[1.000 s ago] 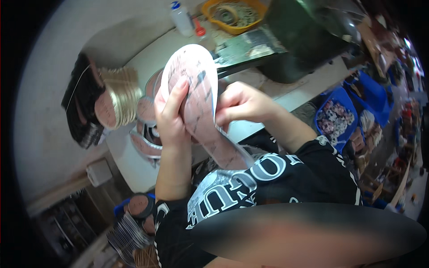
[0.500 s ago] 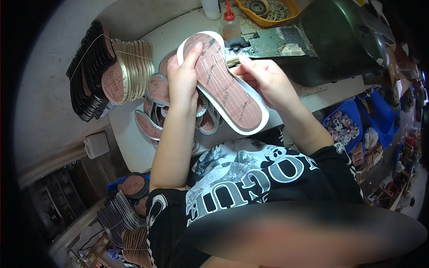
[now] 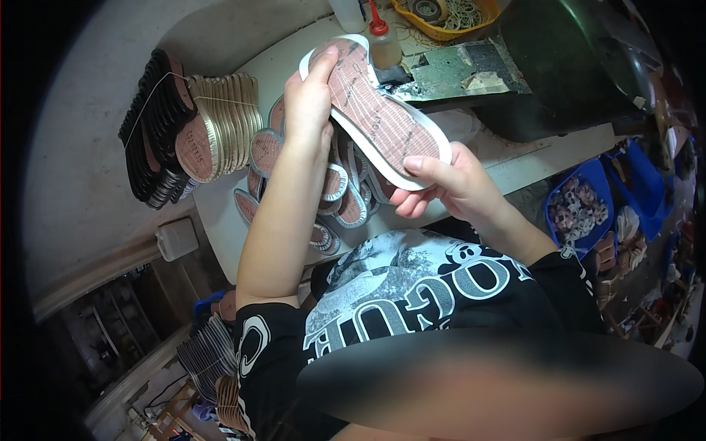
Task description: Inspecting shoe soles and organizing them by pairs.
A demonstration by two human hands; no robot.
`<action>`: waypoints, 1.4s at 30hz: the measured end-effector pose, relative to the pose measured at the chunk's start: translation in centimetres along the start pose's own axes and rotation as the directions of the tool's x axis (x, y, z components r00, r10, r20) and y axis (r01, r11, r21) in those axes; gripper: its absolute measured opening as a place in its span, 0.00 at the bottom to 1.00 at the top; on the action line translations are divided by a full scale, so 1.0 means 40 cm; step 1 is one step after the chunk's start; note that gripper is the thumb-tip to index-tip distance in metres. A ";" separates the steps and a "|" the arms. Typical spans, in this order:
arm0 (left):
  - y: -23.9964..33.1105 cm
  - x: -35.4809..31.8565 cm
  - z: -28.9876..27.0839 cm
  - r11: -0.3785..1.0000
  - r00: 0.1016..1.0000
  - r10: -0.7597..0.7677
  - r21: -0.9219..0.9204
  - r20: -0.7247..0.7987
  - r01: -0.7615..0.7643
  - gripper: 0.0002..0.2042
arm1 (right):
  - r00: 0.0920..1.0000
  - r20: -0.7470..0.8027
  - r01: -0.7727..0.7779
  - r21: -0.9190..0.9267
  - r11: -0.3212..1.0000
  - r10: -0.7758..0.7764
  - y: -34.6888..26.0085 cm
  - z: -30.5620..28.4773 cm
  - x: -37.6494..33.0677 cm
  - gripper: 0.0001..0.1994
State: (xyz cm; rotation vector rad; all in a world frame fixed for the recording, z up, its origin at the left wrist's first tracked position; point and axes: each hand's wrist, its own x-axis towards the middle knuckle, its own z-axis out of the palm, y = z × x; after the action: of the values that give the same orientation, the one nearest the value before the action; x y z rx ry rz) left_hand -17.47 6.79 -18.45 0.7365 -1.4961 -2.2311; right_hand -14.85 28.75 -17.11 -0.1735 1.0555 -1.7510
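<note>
A shoe insole [image 3: 375,110] with a brown-pink lined face and a white rim is held up slantwise over the table by both my hands. My left hand [image 3: 309,99] is closed on its upper left end, the thumb on the face. At its lower right end my right hand [image 3: 445,176] pinches the rim, thumb on top and fingers beneath. Just beyond the insole's far edge lies the flat green bed of a machine [image 3: 456,70]. Behind my left forearm, loose insoles with silvery rims [image 3: 349,202] are heaped on the table, partly hidden by the arm.
Tied bundles of black-edged insoles [image 3: 154,125] and gold-edged insoles [image 3: 224,121] stand at the left by the wall. A red-tipped bottle [image 3: 383,48] and a yellow basket [image 3: 463,28] sit at the back. A blue bin of scraps [image 3: 581,209] stands right of the white table [image 3: 544,158].
My right hand has moved from the insole's far edge beside the machine to its near end, and now grips there. The insole has shifted slightly away from me.
</note>
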 end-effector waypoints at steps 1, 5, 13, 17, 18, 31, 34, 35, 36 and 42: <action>0.010 0.009 0.001 0.996 0.998 -0.056 0.069 0.008 0.056 0.17 | 0.999 0.010 0.030 0.037 0.999 -0.030 0.006 0.006 0.003 0.16; 0.035 0.113 -0.057 0.879 0.997 -0.053 0.477 0.060 0.018 0.24 | 0.982 -0.116 0.160 0.108 0.981 -0.147 0.025 0.047 0.044 0.16; 0.157 0.126 -0.043 0.166 0.484 0.052 0.470 0.874 -0.867 0.20 | 0.964 -0.149 0.241 0.143 0.960 -0.220 0.022 0.075 0.120 0.15; 0.202 0.131 -0.007 0.176 0.445 -0.423 0.553 0.790 -0.814 0.16 | 0.966 -0.175 0.219 0.145 0.965 -0.193 0.007 0.086 0.121 0.17; 0.210 0.138 -0.003 0.170 0.470 -0.547 0.642 0.692 -0.748 0.17 | 0.966 -0.179 0.210 0.128 0.969 -0.186 0.006 0.086 0.122 0.18; 0.254 0.049 -0.002 0.189 0.625 -0.590 0.840 0.511 -0.509 0.14 | 0.979 -0.188 0.104 0.154 0.983 -0.074 -0.023 0.071 0.130 0.22; 0.258 0.023 0.004 0.201 0.624 -0.636 0.878 0.454 -0.435 0.13 | 0.976 -0.196 0.131 0.160 0.978 -0.099 -0.025 0.071 0.129 0.22; 0.256 0.018 0.004 0.200 0.626 -0.637 0.881 0.450 -0.429 0.13 | 0.979 -0.189 0.116 0.170 0.979 -0.083 -0.028 0.068 0.128 0.22; 0.255 0.013 0.003 0.196 0.615 -0.648 0.878 0.450 -0.436 0.13 | 0.981 -0.181 0.102 0.180 0.978 -0.069 -0.033 0.067 0.127 0.22; 0.240 -0.018 -0.016 0.269 0.597 -0.661 0.886 0.454 -0.376 0.13 | 0.986 -0.141 0.103 0.120 0.987 -0.086 -0.038 0.060 0.120 0.23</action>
State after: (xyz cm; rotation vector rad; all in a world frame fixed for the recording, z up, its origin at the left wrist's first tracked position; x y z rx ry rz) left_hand -16.49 3.09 -9.61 -0.0347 -3.5907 -1.4158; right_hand -16.72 23.57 -16.24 -0.0254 1.0428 -1.9318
